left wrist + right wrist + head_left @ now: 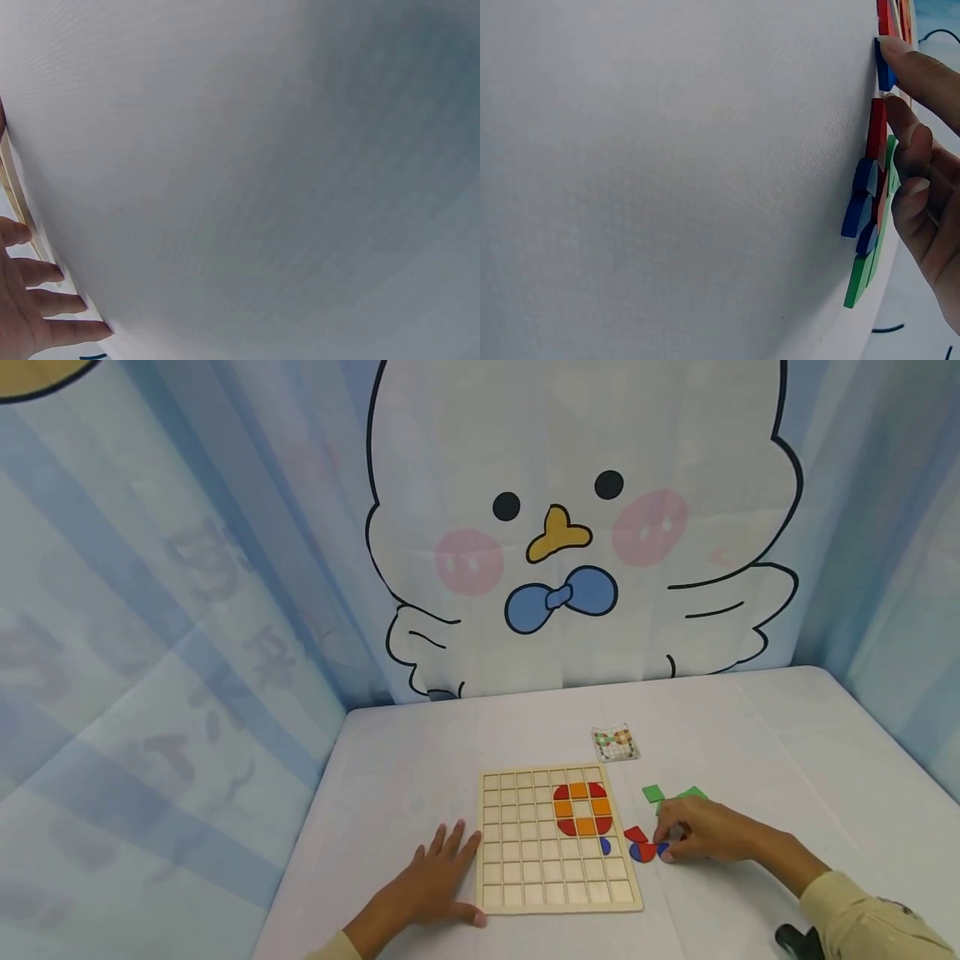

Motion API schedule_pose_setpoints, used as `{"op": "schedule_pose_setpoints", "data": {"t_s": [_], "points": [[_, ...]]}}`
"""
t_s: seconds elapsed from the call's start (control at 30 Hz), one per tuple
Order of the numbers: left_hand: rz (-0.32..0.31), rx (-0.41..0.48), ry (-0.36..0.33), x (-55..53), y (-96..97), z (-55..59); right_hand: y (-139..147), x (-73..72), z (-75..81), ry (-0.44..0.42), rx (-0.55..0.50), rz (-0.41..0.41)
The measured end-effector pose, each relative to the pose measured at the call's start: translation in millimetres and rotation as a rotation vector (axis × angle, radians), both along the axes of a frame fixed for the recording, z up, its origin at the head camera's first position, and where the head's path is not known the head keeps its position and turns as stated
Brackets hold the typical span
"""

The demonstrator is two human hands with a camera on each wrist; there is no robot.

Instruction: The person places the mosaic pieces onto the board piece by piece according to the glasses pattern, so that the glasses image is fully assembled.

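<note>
A wooden grid board [516,852] lies on the white table. In its right part, red quarter-round tiles [566,827] and orange square tiles [585,827] form a ring, and a blue rounded tile [605,846] sits just below. My left hand [438,881] rests flat with fingers spread, thumb and fingertips along the board's left edge. Right of the board, my right hand [705,829] pinches another blue tile [885,64] between thumb and index finger, close over the table. Loose red tiles [636,834] lie beside its fingertips; several blue and green tiles lie partly hidden behind the hand.
A small pattern card [615,743] lies beyond the board's top right corner. Green tiles [653,793] are on the table below it. A black object [799,942] shows beside the right sleeve. Printed curtains [450,660] stand behind the table and at both sides.
</note>
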State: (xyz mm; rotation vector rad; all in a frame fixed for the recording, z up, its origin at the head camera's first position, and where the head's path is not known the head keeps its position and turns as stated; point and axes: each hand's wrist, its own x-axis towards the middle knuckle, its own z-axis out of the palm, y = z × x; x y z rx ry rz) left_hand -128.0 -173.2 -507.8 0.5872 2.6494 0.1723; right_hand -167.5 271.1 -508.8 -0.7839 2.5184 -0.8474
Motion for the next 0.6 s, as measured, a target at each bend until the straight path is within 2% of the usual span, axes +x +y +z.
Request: {"op": "schedule_pose_setpoints", "data": {"t_s": [0.27,0.6], "points": [[-0.008,-0.003,0.004,-0.4,-0.2,0.4,-1.2,1.0,3.0,-0.012,0.017,0.012],[-0.014,0.007,0.0,-0.7,-1.6,-1.3,-5.4,3.7,7.5,-0.072,0.021,0.006]]}}
